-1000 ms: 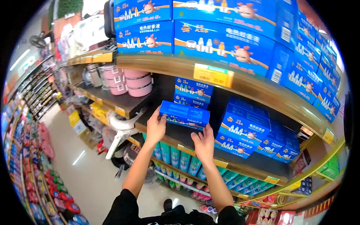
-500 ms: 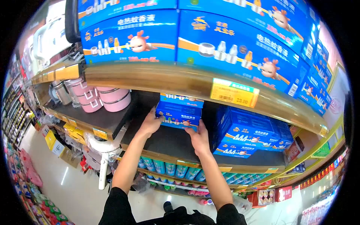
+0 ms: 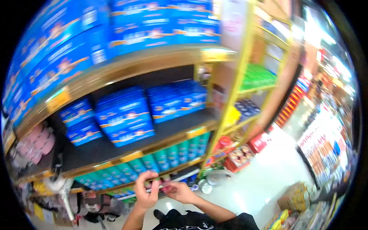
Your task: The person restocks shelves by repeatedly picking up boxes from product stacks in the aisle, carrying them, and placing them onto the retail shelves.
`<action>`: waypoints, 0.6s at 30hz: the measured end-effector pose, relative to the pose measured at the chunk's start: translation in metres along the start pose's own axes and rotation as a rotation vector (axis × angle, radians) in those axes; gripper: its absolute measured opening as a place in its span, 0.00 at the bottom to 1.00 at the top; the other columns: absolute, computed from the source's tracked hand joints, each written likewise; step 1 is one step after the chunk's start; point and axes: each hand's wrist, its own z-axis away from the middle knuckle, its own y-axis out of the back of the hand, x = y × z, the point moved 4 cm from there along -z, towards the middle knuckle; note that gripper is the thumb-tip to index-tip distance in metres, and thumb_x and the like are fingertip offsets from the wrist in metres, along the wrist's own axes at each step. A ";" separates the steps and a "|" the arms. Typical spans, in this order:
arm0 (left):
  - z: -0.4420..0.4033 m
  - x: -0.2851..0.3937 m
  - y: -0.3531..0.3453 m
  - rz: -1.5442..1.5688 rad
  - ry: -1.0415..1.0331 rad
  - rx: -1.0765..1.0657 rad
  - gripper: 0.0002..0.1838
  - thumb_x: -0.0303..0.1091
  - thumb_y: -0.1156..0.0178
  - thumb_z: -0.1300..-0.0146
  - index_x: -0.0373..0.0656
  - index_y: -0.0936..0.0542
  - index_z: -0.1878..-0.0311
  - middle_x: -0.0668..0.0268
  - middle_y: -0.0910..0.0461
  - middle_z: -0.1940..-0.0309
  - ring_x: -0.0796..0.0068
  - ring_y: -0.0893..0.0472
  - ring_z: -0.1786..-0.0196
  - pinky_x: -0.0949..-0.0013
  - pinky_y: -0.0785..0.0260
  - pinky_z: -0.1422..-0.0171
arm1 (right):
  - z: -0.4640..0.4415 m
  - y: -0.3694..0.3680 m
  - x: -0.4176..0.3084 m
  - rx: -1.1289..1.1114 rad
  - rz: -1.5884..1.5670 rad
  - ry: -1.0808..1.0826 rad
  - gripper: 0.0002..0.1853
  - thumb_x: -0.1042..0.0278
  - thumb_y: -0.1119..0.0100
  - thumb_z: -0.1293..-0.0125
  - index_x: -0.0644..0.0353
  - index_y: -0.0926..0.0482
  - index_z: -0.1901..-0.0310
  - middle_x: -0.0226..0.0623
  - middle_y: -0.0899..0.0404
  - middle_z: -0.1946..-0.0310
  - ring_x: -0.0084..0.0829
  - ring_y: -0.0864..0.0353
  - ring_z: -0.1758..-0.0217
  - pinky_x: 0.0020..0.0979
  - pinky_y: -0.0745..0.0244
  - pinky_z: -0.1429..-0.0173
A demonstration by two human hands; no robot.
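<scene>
Below the front edge of the shelf, my left hand (image 3: 147, 190) is raised with its fingers curved and apart, holding nothing that I can make out. Close to its right is my right hand (image 3: 180, 192), its fingertips smeared by motion over a small pink patch; whether it holds anything is unclear. Neither hand touches the blue boxes. On the dark shelf (image 3: 80, 155), a small blue stack (image 3: 82, 132) stands at the left, a larger blue stack (image 3: 124, 115) in the middle and more blue boxes (image 3: 176, 100) at the right.
Large blue cartons (image 3: 142, 25) fill the upper shelf. Teal cans (image 3: 153, 163) line the shelf beneath. Pink containers (image 3: 36, 143) and a white-handled item (image 3: 63, 189) are at the left. A yellow rack (image 3: 230, 115) stands right, beside a red box (image 3: 239, 158) on the floor.
The view has swung right. Both hands have let go of the small blue box and come down from the shelf toward the body, closer together. The box now rests on the left stack.
</scene>
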 end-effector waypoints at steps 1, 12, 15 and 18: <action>0.017 -0.004 -0.040 0.054 0.089 -0.134 0.22 0.26 0.39 0.35 0.36 0.29 0.38 0.58 0.19 0.52 0.68 0.19 0.52 0.64 0.27 0.44 | 0.032 0.027 0.017 0.062 0.019 -0.023 0.25 0.79 0.35 0.39 0.63 0.23 0.39 0.37 0.15 0.54 0.24 0.15 0.55 0.28 0.20 0.50; 0.234 -0.166 -0.324 -0.386 0.196 -1.595 0.32 0.53 0.38 0.37 0.42 0.25 0.37 0.47 0.25 0.37 0.48 0.23 0.37 0.52 0.31 0.34 | 0.317 0.242 0.091 0.774 -0.120 -0.423 0.26 0.66 0.27 0.40 0.66 0.23 0.42 0.39 0.14 0.56 0.28 0.13 0.57 0.29 0.18 0.52; 0.250 -0.200 -0.394 -0.501 0.221 -1.802 0.32 0.56 0.40 0.36 0.40 0.24 0.38 0.46 0.24 0.38 0.48 0.23 0.37 0.51 0.31 0.34 | 0.357 0.291 0.101 0.817 0.009 -0.419 0.27 0.60 0.28 0.39 0.65 0.23 0.42 0.41 0.14 0.54 0.31 0.13 0.54 0.32 0.19 0.48; 0.203 -0.151 -0.475 -0.769 0.338 -1.954 0.33 0.58 0.42 0.36 0.37 0.23 0.41 0.46 0.23 0.41 0.46 0.23 0.38 0.49 0.30 0.36 | 0.398 0.352 0.124 0.856 0.066 -0.426 0.29 0.55 0.28 0.39 0.64 0.23 0.42 0.43 0.15 0.53 0.32 0.14 0.52 0.33 0.19 0.46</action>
